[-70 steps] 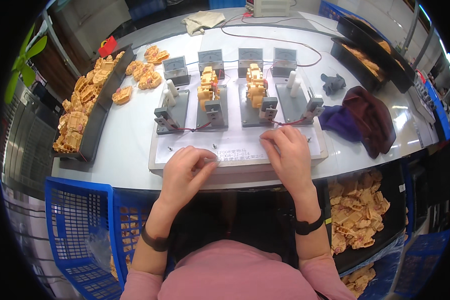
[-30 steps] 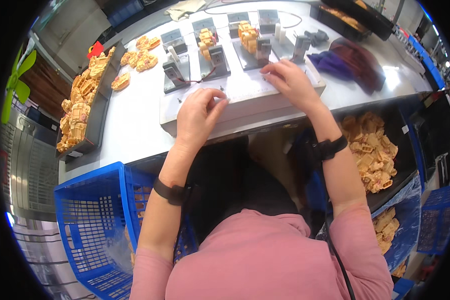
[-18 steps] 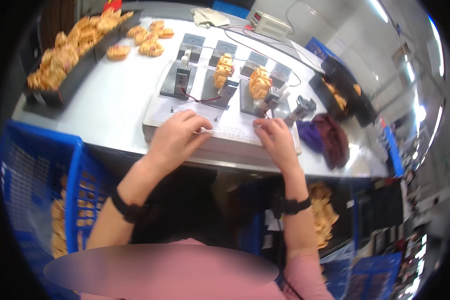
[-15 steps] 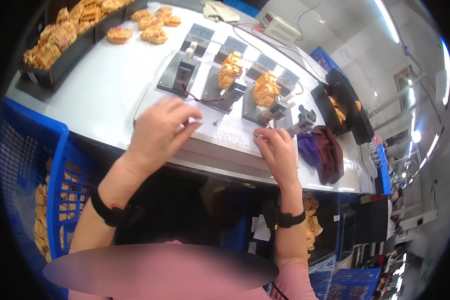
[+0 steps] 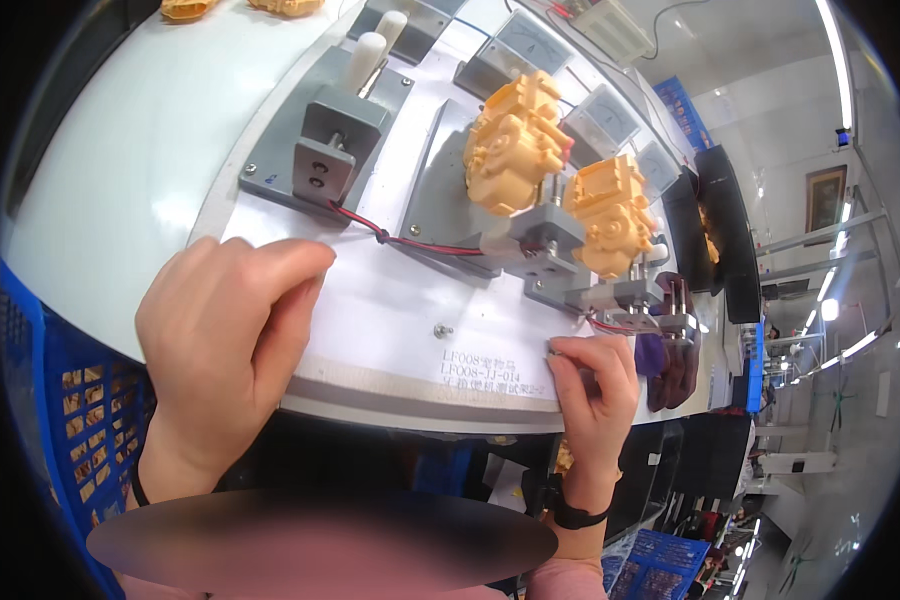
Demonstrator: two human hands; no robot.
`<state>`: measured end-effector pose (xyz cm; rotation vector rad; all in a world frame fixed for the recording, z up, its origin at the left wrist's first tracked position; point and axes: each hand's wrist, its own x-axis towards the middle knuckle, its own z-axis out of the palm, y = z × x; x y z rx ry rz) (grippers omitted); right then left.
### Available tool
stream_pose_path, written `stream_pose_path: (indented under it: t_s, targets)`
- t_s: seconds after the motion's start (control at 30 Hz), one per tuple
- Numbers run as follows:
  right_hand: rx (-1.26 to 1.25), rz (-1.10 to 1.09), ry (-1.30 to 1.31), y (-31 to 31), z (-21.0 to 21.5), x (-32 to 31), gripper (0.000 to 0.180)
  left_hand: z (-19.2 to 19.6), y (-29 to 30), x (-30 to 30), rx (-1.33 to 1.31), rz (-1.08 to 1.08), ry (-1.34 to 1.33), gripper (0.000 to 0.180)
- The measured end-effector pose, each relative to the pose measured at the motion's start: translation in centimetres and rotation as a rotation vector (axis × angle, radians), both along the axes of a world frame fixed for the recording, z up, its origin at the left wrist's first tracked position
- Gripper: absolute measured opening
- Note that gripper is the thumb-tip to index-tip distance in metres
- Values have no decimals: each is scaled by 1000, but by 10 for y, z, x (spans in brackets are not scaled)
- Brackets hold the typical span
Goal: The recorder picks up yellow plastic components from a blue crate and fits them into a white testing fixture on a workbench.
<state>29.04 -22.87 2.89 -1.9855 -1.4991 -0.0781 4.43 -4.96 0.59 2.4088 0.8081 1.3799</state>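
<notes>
My left hand (image 5: 235,350) is curled over the front left of the white board (image 5: 300,310), thumb against the bent fingers. Whatever it may hold is hidden. At the printed front edge, my right hand (image 5: 602,385) pinches thumb to forefinger. Anything between those fingertips is too small to make out. Between the hands lies a small metal screw (image 5: 443,331). Behind stand grey metal test fixtures with white posts; the left fixture (image 5: 320,140) bears no plastic part. Two orange-yellow moulded plastic parts, one nearer (image 5: 515,145) and one farther right (image 5: 612,215), sit upright on others.
A red-and-black wire (image 5: 410,243) runs between the fixtures. Panel meters (image 5: 535,40) line the back. Right of the board are a dark cloth (image 5: 678,375) and black bins (image 5: 730,220). A blue crate (image 5: 80,400) stands at the left, below the white table (image 5: 120,180).
The view has moved in closer to the board. My left hand has drawn back from the wire; the white bit at its fingertips no longer shows. My right hand remains by the front edge.
</notes>
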Motion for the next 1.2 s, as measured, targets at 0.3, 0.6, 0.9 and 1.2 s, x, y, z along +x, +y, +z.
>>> stream_pose_path:
  t_s: [0.3, 0.6, 0.9, 1.2]
  targets:
    - [-33, -25, 20, -1, 1, 0, 22, 2, 2, -4, -6, -22, 76, 34]
    - [-35, -22, 10, -1, 2, -1, 23, 1, 1, -7, -18, -34, 47, 37]
    - [-31, -22, -3, 0, 3, -2, 22, -3, 1, -4, -1, -25, 22, 36]
    - [-3, 16, -11, 0, 0, 1, 21, -3, 1, -3, 0, -20, 19, 34]
